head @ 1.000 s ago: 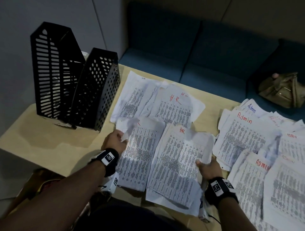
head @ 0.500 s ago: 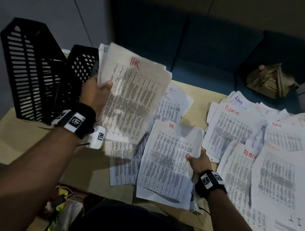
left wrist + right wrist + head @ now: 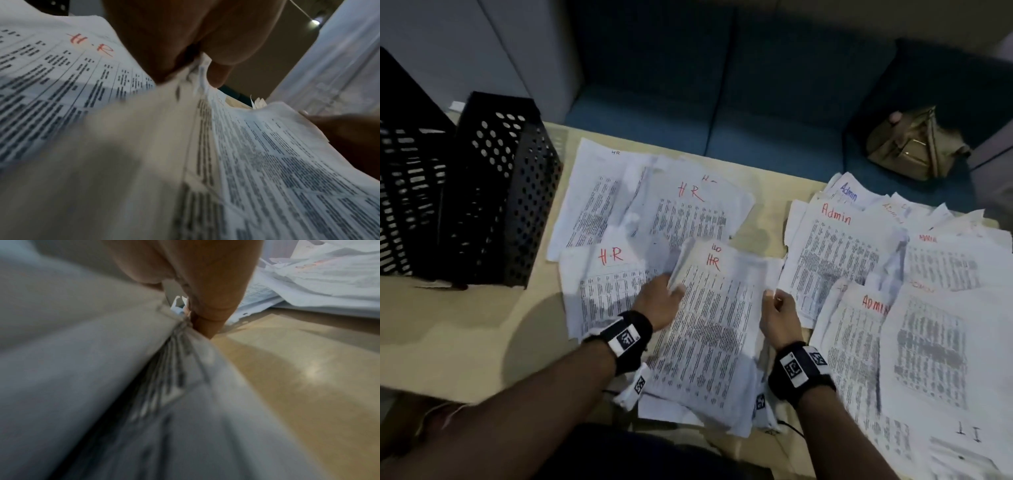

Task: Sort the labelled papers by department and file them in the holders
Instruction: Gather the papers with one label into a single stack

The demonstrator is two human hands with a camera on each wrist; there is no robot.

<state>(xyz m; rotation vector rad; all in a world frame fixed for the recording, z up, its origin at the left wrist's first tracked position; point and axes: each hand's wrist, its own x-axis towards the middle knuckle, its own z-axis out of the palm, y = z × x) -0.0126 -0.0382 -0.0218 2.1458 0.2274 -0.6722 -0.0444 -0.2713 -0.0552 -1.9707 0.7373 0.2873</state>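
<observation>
Your left hand (image 3: 659,301) has come back down from the holders (image 3: 493,192); both it and your right hand (image 3: 779,313) pinch the HR stack (image 3: 709,329); light, floppy, slippery sheets; grip both side edges.

White printed paper sheets (image 3: 709,329) are showing dense rows of black text, with "HR" handwritten in red at the top. The neighbouring white sheets (image 3: 835,253) are carrying "Admin" in red, and one sheet behind (image 3: 847,192) is bearing it in blue. Two black plastic file holders are standing at the left: one (image 3: 410,192) is showing a slotted pattern, the other (image 3: 506,192) round perforations. The wooden tabletop (image 3: 476,329) is looking pale tan. A dark blue upholstered sofa (image 3: 722,102) is sitting behind, with an olive-tan bag (image 3: 914,147) on it. Black wristbands (image 3: 801,370) are displaying white square-patterned tags.
</observation>
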